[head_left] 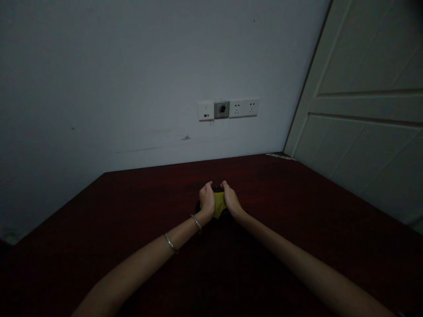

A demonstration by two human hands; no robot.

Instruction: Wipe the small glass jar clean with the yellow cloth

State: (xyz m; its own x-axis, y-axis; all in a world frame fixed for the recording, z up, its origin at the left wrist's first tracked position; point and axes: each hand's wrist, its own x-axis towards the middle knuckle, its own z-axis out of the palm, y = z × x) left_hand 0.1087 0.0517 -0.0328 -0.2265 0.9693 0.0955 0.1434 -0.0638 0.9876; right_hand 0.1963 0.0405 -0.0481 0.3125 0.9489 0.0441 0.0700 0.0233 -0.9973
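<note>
A small yellow object [219,204] with a dark, shiny top sits on the dark red wooden tabletop [158,189], with dark parts low at its left and right. In the dim light I cannot make out its kind. My left hand [207,198] cups its left side, fingers pointing away from me. Against its right side my right hand [231,200] is curved in the same way. The fingertips of both hands bend inward near the far end of the object, with a gap between them. Two silvery bracelets [170,243] circle my left forearm and wrist.
Behind the table rises a pale wall [132,88] with a row of sockets [243,108] and a grey plate with a dark knob [222,109]. A white panelled door [363,145] stands along the right edge. At the back right corner lies a thin pale strip [280,156].
</note>
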